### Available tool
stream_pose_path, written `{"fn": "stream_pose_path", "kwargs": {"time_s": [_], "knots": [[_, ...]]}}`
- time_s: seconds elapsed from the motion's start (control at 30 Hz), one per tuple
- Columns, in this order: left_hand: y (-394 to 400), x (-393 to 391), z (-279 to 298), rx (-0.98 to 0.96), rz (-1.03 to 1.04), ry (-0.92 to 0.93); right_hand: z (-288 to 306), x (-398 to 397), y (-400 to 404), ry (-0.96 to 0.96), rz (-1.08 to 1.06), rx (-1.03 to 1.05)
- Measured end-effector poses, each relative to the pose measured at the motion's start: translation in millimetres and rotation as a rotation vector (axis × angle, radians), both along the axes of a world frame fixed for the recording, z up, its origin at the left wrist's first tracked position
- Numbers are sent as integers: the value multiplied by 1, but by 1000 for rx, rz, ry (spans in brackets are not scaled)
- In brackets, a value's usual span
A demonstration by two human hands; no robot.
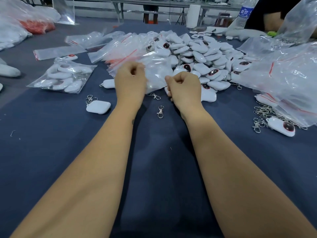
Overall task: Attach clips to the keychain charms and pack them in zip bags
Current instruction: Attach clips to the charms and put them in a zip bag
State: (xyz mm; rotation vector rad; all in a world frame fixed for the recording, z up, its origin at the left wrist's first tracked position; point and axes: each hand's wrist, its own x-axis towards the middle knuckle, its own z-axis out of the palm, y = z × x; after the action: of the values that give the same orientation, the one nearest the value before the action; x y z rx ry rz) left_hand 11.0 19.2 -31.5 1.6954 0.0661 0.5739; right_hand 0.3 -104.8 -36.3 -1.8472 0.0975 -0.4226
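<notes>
Reaching fwd over the dark blue tabletop, both forearms stretch toward a clear zip bag lying at the near edge of the charm heap.

Far-left corner: big plastic sacks, one w/ red contents. Nearer, toward the left edge, a packed zip bag of white charms lies flat, w/ an empty red-striped bag beyond it. Just right of the packed bag, a loose white charm w/ clip sits alone on the cloth.

Left hand: fingers curled into a narrow pinch, apparently on the zip bag's left side; can't tell exactly what's between them. Another white charm peeks out just left of that hand.

Between the wrists, a loose metal clip lies on the tabletop; a 2nd clip lies just beyond it, touching the bag's near corner.

Right hand: fingers curled tight, fist-like, at the bag's right side; whether it grips bag or charm is unclear. A white charm shows just right of it.

Centre to far edge: heap of white charms, some showing dark red faces. Right edge: large clear bags, a bunch of clips beside a charm w/ red face. Far-right corner: water bottle and another person's arm.
</notes>
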Motion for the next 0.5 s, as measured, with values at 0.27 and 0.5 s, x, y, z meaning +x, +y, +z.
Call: {"fn": "stream_pose_path", "kwargs": {"time_s": [0.27, 0.5], "knots": [[-2, 4, -11, 410, -39, -258, 2, -2, 5, -86, -106, -194], [7, -3, -3, 317, 199, -312, 5, -7, 4, -51, 49, 1]]}}
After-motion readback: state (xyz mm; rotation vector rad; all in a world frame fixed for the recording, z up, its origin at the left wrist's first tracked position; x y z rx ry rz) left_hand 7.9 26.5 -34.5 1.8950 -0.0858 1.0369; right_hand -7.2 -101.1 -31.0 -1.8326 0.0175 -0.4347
